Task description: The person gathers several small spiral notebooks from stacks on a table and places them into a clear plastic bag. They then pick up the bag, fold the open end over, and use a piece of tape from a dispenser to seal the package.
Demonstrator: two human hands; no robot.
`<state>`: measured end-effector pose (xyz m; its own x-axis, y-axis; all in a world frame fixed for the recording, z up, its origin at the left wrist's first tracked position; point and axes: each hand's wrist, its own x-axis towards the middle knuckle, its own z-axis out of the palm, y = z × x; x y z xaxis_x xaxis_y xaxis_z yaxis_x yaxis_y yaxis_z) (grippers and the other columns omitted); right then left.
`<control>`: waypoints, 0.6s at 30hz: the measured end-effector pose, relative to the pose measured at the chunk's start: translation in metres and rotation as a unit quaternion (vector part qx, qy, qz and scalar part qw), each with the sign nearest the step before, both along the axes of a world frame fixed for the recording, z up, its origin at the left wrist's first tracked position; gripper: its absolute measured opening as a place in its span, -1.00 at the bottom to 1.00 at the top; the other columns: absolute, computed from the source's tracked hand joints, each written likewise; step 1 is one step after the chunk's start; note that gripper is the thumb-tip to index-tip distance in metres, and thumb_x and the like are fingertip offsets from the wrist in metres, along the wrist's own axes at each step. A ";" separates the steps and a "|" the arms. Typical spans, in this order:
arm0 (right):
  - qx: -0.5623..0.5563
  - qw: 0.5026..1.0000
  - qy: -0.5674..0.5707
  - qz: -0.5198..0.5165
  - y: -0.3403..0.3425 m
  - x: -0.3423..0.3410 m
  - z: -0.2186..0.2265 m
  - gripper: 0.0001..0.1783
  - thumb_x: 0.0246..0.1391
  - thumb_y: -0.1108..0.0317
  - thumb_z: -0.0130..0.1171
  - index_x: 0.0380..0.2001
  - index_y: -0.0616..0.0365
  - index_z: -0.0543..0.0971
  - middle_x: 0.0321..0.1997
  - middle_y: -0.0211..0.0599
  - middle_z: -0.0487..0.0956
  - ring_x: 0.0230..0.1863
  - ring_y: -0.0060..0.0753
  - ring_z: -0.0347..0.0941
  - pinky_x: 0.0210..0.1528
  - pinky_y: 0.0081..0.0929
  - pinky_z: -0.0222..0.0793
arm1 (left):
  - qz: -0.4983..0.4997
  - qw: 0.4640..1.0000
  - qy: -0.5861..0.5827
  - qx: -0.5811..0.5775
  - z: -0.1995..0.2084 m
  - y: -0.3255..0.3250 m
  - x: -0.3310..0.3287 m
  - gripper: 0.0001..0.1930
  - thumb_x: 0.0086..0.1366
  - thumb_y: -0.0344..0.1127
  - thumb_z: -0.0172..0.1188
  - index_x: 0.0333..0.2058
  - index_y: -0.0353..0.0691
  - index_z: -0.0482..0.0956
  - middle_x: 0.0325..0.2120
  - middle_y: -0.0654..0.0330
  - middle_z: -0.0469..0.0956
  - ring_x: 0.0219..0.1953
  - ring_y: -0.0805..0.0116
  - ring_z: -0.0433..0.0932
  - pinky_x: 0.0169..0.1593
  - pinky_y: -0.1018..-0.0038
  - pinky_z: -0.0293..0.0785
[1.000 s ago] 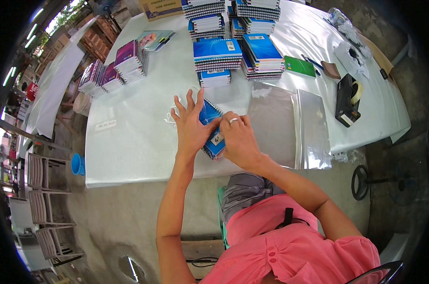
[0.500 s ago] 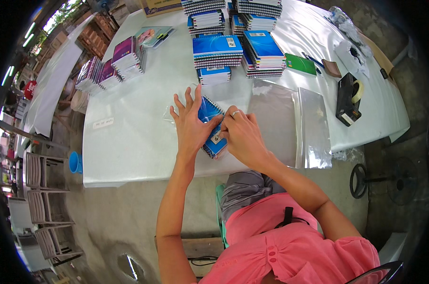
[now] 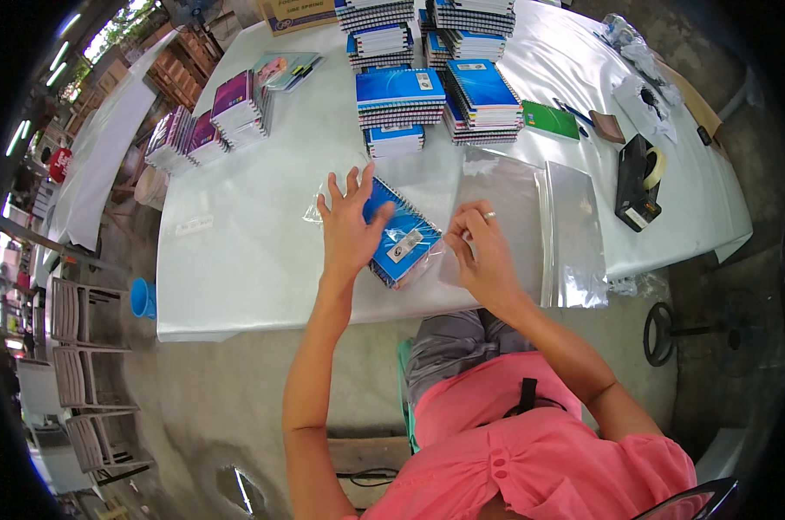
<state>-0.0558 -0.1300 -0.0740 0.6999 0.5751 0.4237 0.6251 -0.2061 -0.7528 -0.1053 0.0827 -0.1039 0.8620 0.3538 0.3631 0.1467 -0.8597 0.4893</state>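
Observation:
A blue spiral notebook (image 3: 406,236) lies slanted on the table in front of me, with a clear plastic sleeve (image 3: 429,261) about it. It has a small pale label on its cover. My left hand (image 3: 351,227) rests over the notebook's left side, fingers spread and thumb laid on the cover. Just off the notebook's right edge is my right hand (image 3: 486,251), its fingers curled in a pinch on the edge of the clear plastic. Crinkled plastic also shows beyond my left fingers.
A pile of clear plastic sleeves (image 3: 505,227) lies to the right, with a tape dispenser (image 3: 638,186) past it. Tall stacks of blue notebooks (image 3: 399,87) stand ahead. Purple notebooks (image 3: 234,102) sit at far left, a green notebook (image 3: 550,120) at far right.
My right hand has moved right, from over the notebook's cover to beside its edge, uncovering the label. My left hand has stayed nearly in place, its thumb lifting slightly up the cover.

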 end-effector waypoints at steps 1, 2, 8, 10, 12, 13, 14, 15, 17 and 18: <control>0.003 1.000 0.000 0.001 -0.001 -0.005 0.001 -0.70 -0.13 0.55 0.29 -0.36 0.19 0.36 -0.15 -0.11 0.36 -0.19 -0.10 0.43 -0.23 -0.25 0.32 | 0.001 1.000 0.000 0.003 -0.001 0.009 -0.002 -0.21 0.15 0.01 0.27 0.32 0.02 0.17 0.27 -0.08 0.23 0.35 -0.32 -0.05 0.30 -0.26 -0.24; -0.026 0.999 0.038 0.006 -0.006 -0.011 0.002 -0.69 -0.08 0.54 0.28 -0.33 0.20 0.34 -0.17 -0.10 0.36 -0.24 -0.08 0.46 -0.28 -0.24 0.34 | 0.025 0.999 0.000 -0.034 0.004 0.014 -0.001 -0.23 0.18 0.02 0.24 0.32 0.01 0.16 0.26 -0.10 0.23 0.35 -0.33 -0.05 0.30 -0.26 -0.24; -0.022 0.991 0.134 0.005 0.002 -0.022 -0.021 -0.62 0.00 0.50 0.26 -0.22 0.22 0.27 -0.21 -0.06 0.37 -0.31 -0.04 0.52 -0.32 -0.19 0.38 | 0.014 0.999 -0.043 -0.014 0.018 0.041 0.002 -0.18 0.18 0.10 0.24 0.34 -0.03 0.14 0.19 -0.23 0.30 0.29 -0.20 0.19 0.30 -0.07 -0.01; -0.008 0.993 0.121 0.004 0.008 -0.016 -0.025 -0.62 -0.01 0.51 0.26 -0.21 0.23 0.27 -0.21 -0.05 0.37 -0.30 -0.04 0.52 -0.31 -0.20 0.39 | -0.075 0.951 0.100 -0.284 0.017 0.048 -0.006 -0.17 0.18 0.03 0.28 0.33 -0.15 0.14 0.09 -0.19 0.44 0.11 0.08 0.44 0.22 0.31 0.25; -0.011 0.993 0.113 0.012 0.014 -0.003 -0.027 -0.64 -0.02 0.55 0.23 -0.21 0.22 0.28 -0.18 -0.04 0.39 -0.30 -0.07 0.53 -0.28 -0.20 0.41 | -0.052 0.952 0.086 -0.290 0.012 0.048 -0.018 -0.20 0.20 -0.04 0.27 0.32 -0.22 0.14 0.00 -0.13 0.50 0.02 0.19 0.48 0.14 0.42 0.31; -0.006 0.993 0.115 0.011 0.018 0.003 -0.025 -0.64 -0.02 0.55 0.23 -0.21 0.22 0.28 -0.18 -0.04 0.39 -0.30 -0.07 0.53 -0.28 -0.20 0.41 | -0.028 0.952 0.070 -0.298 0.009 0.047 -0.027 -0.22 0.22 -0.11 0.26 0.31 -0.29 0.14 -0.09 -0.07 0.56 -0.06 0.30 0.52 0.06 0.54 0.37; -0.007 0.995 0.095 0.037 0.021 0.012 -0.023 -0.65 -0.03 0.57 0.22 -0.21 0.23 0.30 -0.18 -0.06 0.41 -0.29 -0.06 0.53 -0.27 -0.20 0.40 | -0.005 0.943 0.064 -0.326 0.016 0.039 -0.036 -0.26 0.28 -0.21 0.23 0.33 -0.32 0.09 -0.01 0.03 0.51 -0.07 0.41 0.47 0.05 0.50 0.35; -0.009 0.995 0.074 0.062 0.022 0.022 -0.021 -0.67 -0.04 0.59 0.21 -0.21 0.24 0.32 -0.17 -0.07 0.44 -0.27 -0.04 0.53 -0.27 -0.20 0.40 | -0.010 0.943 0.067 -0.325 0.016 0.031 -0.046 -0.26 0.28 -0.21 0.23 0.33 -0.32 0.09 -0.01 0.03 0.51 -0.07 0.41 0.47 0.05 0.50 0.35; -0.002 0.993 0.060 0.097 0.031 0.042 -0.021 -0.70 0.01 0.60 0.18 -0.18 0.23 0.37 -0.18 -0.10 0.47 -0.24 -0.10 0.54 -0.23 -0.26 0.41 | 0.069 0.936 0.061 -0.340 0.019 0.018 -0.074 -0.29 0.30 -0.20 0.20 0.32 -0.33 0.12 -0.06 0.04 0.55 -0.12 0.42 0.49 -0.01 0.53 0.37; 0.000 0.990 0.044 0.135 0.037 0.051 -0.023 -0.72 0.05 0.61 0.14 -0.15 0.22 0.41 -0.19 -0.14 0.50 -0.21 -0.16 0.54 -0.20 -0.32 0.41 | 0.067 0.937 0.064 -0.338 0.021 0.009 -0.087 -0.29 0.30 -0.20 0.20 0.32 -0.33 0.12 -0.06 0.04 0.55 -0.12 0.42 0.49 -0.01 0.53 0.37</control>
